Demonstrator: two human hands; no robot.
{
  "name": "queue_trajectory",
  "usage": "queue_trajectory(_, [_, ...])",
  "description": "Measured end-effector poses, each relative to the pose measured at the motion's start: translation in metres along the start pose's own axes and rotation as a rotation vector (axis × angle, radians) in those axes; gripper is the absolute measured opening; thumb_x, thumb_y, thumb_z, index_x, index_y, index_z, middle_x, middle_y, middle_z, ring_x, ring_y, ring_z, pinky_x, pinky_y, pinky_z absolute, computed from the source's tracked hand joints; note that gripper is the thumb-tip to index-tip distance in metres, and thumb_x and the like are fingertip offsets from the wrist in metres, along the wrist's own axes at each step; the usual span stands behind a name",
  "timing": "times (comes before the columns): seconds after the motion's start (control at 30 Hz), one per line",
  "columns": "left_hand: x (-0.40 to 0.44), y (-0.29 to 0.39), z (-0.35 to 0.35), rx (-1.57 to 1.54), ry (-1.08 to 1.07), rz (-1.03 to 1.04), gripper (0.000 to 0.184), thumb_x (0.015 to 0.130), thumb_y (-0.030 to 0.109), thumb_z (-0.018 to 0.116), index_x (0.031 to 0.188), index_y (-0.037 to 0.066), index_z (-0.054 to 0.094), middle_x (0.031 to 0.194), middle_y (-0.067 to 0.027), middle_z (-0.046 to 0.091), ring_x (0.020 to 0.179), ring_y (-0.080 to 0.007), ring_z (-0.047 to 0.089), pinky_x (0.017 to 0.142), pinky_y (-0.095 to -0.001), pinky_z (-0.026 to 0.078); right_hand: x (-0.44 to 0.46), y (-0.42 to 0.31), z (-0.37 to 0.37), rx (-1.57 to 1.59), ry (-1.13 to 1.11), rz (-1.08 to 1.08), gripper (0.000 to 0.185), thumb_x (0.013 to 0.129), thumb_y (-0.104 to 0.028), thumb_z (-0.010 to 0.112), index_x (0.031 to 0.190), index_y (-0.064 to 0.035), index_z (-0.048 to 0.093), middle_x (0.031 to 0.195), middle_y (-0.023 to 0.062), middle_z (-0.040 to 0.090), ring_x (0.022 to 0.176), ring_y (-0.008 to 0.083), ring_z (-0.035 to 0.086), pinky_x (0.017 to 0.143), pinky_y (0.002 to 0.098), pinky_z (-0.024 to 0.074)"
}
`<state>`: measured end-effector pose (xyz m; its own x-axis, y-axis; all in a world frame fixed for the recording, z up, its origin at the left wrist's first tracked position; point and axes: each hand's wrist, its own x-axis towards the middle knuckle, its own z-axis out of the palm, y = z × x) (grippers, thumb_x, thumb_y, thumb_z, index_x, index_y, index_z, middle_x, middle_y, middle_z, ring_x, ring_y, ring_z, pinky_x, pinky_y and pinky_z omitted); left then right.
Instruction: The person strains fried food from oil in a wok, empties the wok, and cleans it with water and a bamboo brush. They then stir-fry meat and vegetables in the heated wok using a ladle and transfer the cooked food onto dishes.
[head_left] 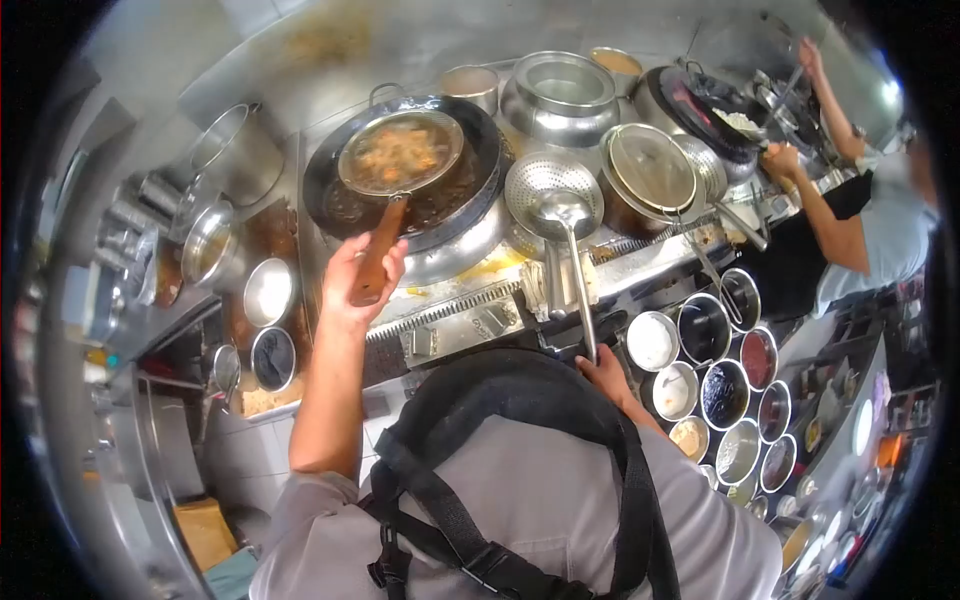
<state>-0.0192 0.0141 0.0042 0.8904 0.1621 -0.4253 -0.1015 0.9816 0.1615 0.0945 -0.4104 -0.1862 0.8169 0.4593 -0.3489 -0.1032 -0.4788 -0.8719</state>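
Observation:
My left hand is closed round the wooden handle of a wire-mesh strainer. Brownish-orange pieces of food lie in the strainer, which is over a large black wok holding dark liquid. In my right hand, low and near my body, is the long handle of a metal ladle. The ladle's bowl rests over a perforated skimmer, right of the wok; whether they touch I cannot tell.
Sieves sit over a pot to the right, with a lidless steel pot behind. Several seasoning containers crowd the lower right. A co-worker's arm reaches to another wok. A tall pot stands left.

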Motion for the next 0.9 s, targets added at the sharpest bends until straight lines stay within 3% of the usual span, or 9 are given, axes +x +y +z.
queue_trajectory(0.03, [0.006, 0.005, -0.002, 0.037, -0.096, -0.051, 0.048, 0.087, 0.006, 0.054, 0.126, -0.015, 0.036, 0.106, -0.0239, 0.053, 0.078, -0.0222, 0.057, 0.065, -0.0276, 0.054, -0.002, -0.017, 0.000, -0.276, 0.143, -0.065, 0.033, 0.089, -0.020, 0.065, 0.114, -0.0032, 0.052, 0.078, 0.0080, 0.060, 0.063, 0.0145, 0.056, 0.056, 0.0301, 0.0460])
queue_trajectory(0.1, [0.004, 0.008, -0.003, 0.071, -0.210, -0.093, 0.048, 0.087, 0.006, 0.054, 0.126, -0.015, 0.036, 0.103, -0.0222, 0.053, 0.075, -0.0208, 0.056, 0.063, -0.0268, 0.053, -0.011, -0.054, -0.003, -0.186, 0.192, -0.090, 0.034, 0.087, -0.016, 0.065, 0.115, -0.0027, 0.051, 0.076, 0.0107, 0.058, 0.057, 0.0168, 0.054, 0.051, 0.0333, 0.0453])
queue_trajectory(0.2, [-0.011, 0.002, 0.006, -0.033, -0.044, -0.108, 0.026, 0.081, 0.000, 0.053, 0.101, -0.011, 0.039, 0.084, -0.0128, 0.047, 0.061, -0.0160, 0.050, 0.052, -0.0252, 0.048, -0.010, -0.075, -0.010, 0.126, 0.121, -0.015, 0.034, 0.087, -0.012, 0.062, 0.118, -0.0054, 0.048, 0.071, 0.0075, 0.054, 0.051, 0.0142, 0.051, 0.044, 0.0300, 0.0428])
queue_trajectory(0.33, [-0.029, 0.008, -0.007, -0.065, -0.070, -0.109, 0.026, 0.076, -0.005, 0.048, 0.100, -0.012, 0.039, 0.081, -0.0112, 0.047, 0.059, -0.0153, 0.048, 0.051, -0.0245, 0.047, 0.002, -0.124, -0.017, 0.179, 0.190, -0.220, 0.035, 0.087, -0.009, 0.059, 0.120, -0.0040, 0.047, 0.063, 0.0035, 0.051, 0.045, 0.0118, 0.047, 0.037, 0.0278, 0.0392])
queue_trajectory(0.47, [-0.053, 0.002, -0.006, -0.016, -0.080, -0.130, 0.029, 0.073, -0.007, 0.045, 0.100, -0.012, 0.039, 0.076, -0.0095, 0.046, 0.057, -0.0145, 0.047, 0.051, -0.0239, 0.045, 0.006, -0.211, -0.030, 0.122, 0.217, -0.169, 0.035, 0.087, -0.006, 0.057, 0.121, -0.0019, 0.050, 0.064, 0.0018, 0.051, 0.047, 0.0107, 0.048, 0.039, 0.0254, 0.0396])
queue_trajectory(0.53, [-0.064, -0.001, -0.005, 0.015, -0.091, -0.122, 0.030, 0.072, -0.006, 0.046, 0.100, -0.012, 0.039, 0.072, -0.0087, 0.045, 0.057, -0.0144, 0.047, 0.050, -0.0239, 0.045, 0.023, -0.225, -0.021, 0.348, 0.167, -0.274, 0.035, 0.088, -0.004, 0.055, 0.123, -0.0034, 0.050, 0.064, 0.0016, 0.052, 0.047, 0.0104, 0.047, 0.037, 0.0251, 0.0381])
queue_trajectory(0.63, [-0.081, -0.005, -0.001, 0.044, -0.115, -0.088, 0.028, 0.072, -0.006, 0.046, 0.099, -0.012, 0.041, 0.072, -0.0085, 0.045, 0.056, -0.0142, 0.046, 0.051, -0.0238, 0.045, 0.047, -0.232, 0.010, 0.332, 0.144, -0.368, 0.032, 0.088, -0.004, 0.055, 0.120, -0.0043, 0.050, 0.065, 0.0015, 0.052, 0.047, 0.0102, 0.047, 0.038, 0.0252, 0.0385])
queue_trajectory(0.73, [-0.091, -0.006, -0.001, 0.071, -0.154, -0.107, 0.027, 0.072, -0.006, 0.046, 0.097, -0.012, 0.043, 0.073, -0.0081, 0.045, 0.057, -0.0138, 0.046, 0.051, -0.0239, 0.045, 0.043, -0.237, 0.034, 0.318, -0.044, -0.196, 0.019, 0.088, -0.004, 0.056, 0.106, -0.0047, 0.051, 0.065, 0.0009, 0.052, 0.047, 0.0106, 0.047, 0.039, 0.0258, 0.0381])
queue_trajectory(0.9, [-0.108, -0.004, -0.009, 0.003, -0.137, -0.117, 0.029, 0.071, -0.007, 0.046, 0.099, -0.012, 0.042, 0.077, -0.0095, 0.046, 0.060, -0.0137, 0.046, 0.049, -0.0246, 0.043, 0.040, -0.225, 0.058, 0.518, -0.170, -0.147, 0.017, 0.087, -0.004, 0.055, 0.104, -0.0049, 0.051, 0.062, 0.0011, 0.052, 0.045, 0.0111, 0.048, 0.039, 0.0261, 0.0387])
